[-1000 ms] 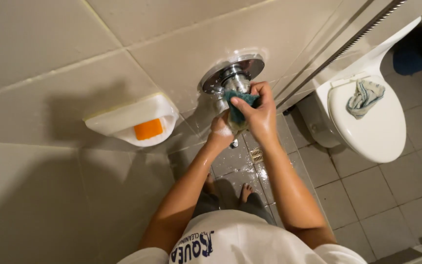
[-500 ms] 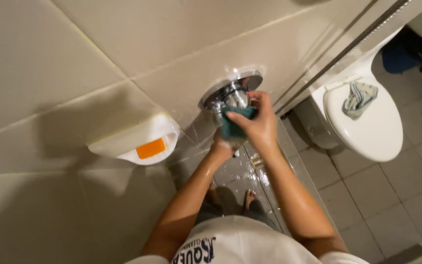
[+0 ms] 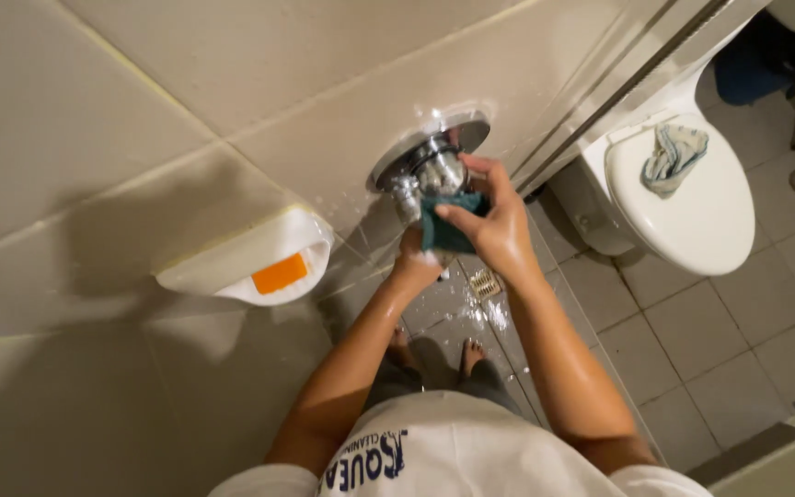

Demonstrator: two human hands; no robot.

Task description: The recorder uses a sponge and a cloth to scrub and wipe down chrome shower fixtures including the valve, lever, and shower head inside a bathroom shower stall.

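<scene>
Since the earlier frame the right hand (image 3: 494, 225) has slid from over the front of the chrome shower valve (image 3: 430, 166) to just below it, so more of the valve's knob now shows, and the soap dish has shifted lower in view as the head camera moved. Two hands at work, both the person's own. Right hand: fingers curled closed around one teal cloth (image 3: 443, 230), thumb across its front, pressing it to the underside of the valve. Left hand (image 3: 416, 262): below and partly behind the cloth, touching the valve's lower end; whether it is open or closed cannot be told, since the cloth and the right hand cover its fingers. One valve, on a round chrome wall plate (image 3: 466, 129), wet, with water drops spattered on the tile around it. One white soap dish (image 3: 250, 262) fixed to the wall well left of the valve, holding one orange bar of soap (image 3: 280, 273). One floor drain (image 3: 484, 283) just below the right wrist, wet tiles about it. Two bare feet (image 3: 471, 352) on the floor between the forearms. One white toilet (image 3: 683, 207) to the right beyond a partition, lid down, with one crumpled grey-blue rag (image 3: 674, 158) lying on the lid.
</scene>
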